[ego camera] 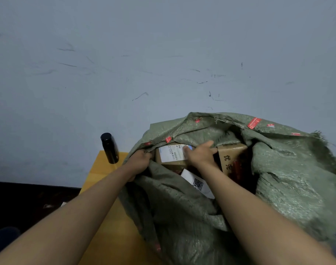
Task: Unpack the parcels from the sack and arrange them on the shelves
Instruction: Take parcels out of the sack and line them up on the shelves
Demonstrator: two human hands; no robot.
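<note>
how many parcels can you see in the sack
3. A labelled box sits at the sack mouth under the right hand; a printed carton stands right of it; a white parcel lies nearer, below. More may be hidden deeper.

I see both bare forearms reaching forward and converging, the left hand (139, 161) knuckles-up with its fingers curled tight in a grip, the right hand (200, 153) palm-down, fingers bent and thumb spread.
</note>
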